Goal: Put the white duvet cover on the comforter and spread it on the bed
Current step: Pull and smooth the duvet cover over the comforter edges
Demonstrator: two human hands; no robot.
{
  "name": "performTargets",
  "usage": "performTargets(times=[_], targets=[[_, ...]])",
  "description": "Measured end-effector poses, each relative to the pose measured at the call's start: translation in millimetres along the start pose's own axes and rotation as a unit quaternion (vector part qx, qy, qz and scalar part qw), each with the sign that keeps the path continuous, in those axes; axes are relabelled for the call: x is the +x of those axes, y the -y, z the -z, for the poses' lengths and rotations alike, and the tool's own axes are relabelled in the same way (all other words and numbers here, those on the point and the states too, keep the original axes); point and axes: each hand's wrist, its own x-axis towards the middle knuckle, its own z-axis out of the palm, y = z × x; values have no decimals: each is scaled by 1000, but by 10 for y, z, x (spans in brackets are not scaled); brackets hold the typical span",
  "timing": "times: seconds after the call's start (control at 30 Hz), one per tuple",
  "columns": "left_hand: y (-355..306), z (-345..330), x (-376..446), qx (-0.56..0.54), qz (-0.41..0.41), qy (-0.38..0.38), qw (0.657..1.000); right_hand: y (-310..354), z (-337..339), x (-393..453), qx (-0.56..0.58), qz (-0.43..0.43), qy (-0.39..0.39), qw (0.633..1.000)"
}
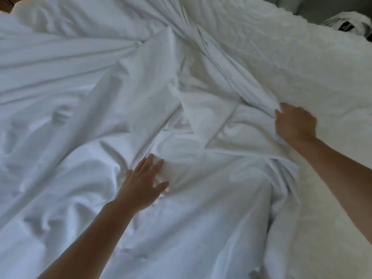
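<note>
The left hand [144, 183] presses flat, fingers spread, on the rumpled duvet cover [84, 101]; the right hand [295, 122] has its grip clamped on a bunched fold beside the comforter [291, 57].

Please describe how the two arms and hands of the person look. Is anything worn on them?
Both forearms are bare, no sleeves in view. The left hand and right hand wear no gloves, and no rings, watch or bracelet can be seen. The nails look short, though blur hides finer detail.

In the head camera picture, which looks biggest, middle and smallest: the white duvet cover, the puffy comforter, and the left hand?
1. White duvet cover: fills most of the picture.
2. Comforter: the crinkled stretch at upper right; part may be hidden.
3. Left hand: smallest, though it is close to the camera.
</note>
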Motion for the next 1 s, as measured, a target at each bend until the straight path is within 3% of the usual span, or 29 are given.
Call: performTargets(times=[0.1,0.17,0.23,0.33,0.43,0.5,0.53,0.63,0.7,0.77,0.83,1.0], targets=[[-11,-48,-5,9,1,-4,1000,-459,-103,-160,90,-206,-31,974],[-18,-84,-8,27,2,-5,1000,-742,-315,-351,160,-372,19,914],[-6,-80,10,41,2,3,999,-880,-448,-468,206,-447,65,868],[9,-88,6,68,-8,13,998,-791,-334,-485,156,-360,59,918],[15,-179,-93,122,-19,-7,992,-510,-102,-735,133,-184,-86,970],[14,-286,-218,135,-20,-18,990,-215,-42,-1263,169,-35,-178,969],[37,-381,-296,139,-24,-24,990,-34,-96,-1666,183,24,-181,966],[142,-639,-633,143,-69,-78,984,509,-472,-3171,180,171,-34,968],[306,-839,-949,154,-85,-56,983,758,-718,-3927,117,217,78,966],[469,-1079,-1360,159,-104,-49,980,879,-804,-4203,102,175,145,969],[608,-1328,-1815,163,-111,-48,979,922,-772,-4233,98,137,159,973],[879,-1854,-2861,166,-119,-49,978,895,-599,-4856,35,151,213,964]])
